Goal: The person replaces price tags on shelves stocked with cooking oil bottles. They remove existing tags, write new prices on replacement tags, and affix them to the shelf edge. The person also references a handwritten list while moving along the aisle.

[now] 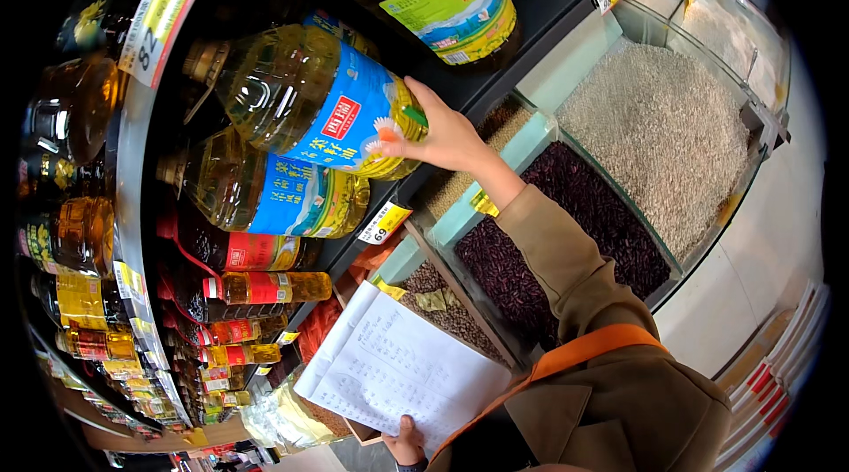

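Observation:
My right hand (438,134) grips the lower end of a large plastic bottle of rapeseed oil (318,101) with a blue label, thumb on the label and fingers round the base. A small green object shows between thumb and fingers; I cannot tell what it is. A second blue-labelled oil bottle (272,187) stands directly beside it on the dark shelf. Near the lower edge, my left hand (406,444) holds an open paper notebook (404,366) with handwriting, its thumb on the page. Brown sleeves and an orange strap are in view.
Glass-walled bins beside the shelf hold dark purple rice (577,207), pale grain (656,134) and brown beans (431,299). Another large oil bottle (457,8) stands on the shelf. Smaller oil bottles (275,288) line it farther along. Price tags (385,223) sit on the shelf edge.

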Tool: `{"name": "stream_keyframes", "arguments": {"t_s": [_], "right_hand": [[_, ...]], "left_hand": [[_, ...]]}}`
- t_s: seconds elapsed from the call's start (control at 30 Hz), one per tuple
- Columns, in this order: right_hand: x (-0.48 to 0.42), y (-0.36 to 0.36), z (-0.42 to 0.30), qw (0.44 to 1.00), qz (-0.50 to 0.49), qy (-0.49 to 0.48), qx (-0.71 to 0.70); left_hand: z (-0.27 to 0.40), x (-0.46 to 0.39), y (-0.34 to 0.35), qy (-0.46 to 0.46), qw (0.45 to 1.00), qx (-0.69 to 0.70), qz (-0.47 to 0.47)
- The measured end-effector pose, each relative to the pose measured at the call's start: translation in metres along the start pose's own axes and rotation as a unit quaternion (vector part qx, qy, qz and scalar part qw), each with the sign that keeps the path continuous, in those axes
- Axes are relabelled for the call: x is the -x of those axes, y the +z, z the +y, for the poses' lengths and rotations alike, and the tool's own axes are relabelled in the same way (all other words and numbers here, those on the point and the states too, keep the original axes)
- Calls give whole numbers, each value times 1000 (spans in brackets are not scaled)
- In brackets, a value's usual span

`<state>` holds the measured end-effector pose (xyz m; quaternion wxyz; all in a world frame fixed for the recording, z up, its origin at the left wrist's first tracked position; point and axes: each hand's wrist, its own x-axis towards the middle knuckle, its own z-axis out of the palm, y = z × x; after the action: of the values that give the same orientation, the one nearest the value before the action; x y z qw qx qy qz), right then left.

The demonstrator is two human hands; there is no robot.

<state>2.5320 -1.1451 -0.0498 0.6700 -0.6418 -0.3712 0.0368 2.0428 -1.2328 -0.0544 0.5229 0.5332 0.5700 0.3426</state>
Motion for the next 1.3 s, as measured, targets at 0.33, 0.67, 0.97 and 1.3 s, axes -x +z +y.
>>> {"name": "stream_keyframes", "arguments": {"t_s": [0.33,0.67,0.97,1.3], "right_hand": [[-15,5,18,999,-22,-15,-36],[12,-21,-20,985,-65,38,155],[-6,-102,25,985,133,50,-100],[-132,-213,74,857,3,302,-418]], "left_hand": [[-68,76,-54,60,984,83,147],[-134,209,-33,-52,969,125,205],[-158,300,34,-68,973,142,166],[-82,295,144,-76,950,142,268]]}}
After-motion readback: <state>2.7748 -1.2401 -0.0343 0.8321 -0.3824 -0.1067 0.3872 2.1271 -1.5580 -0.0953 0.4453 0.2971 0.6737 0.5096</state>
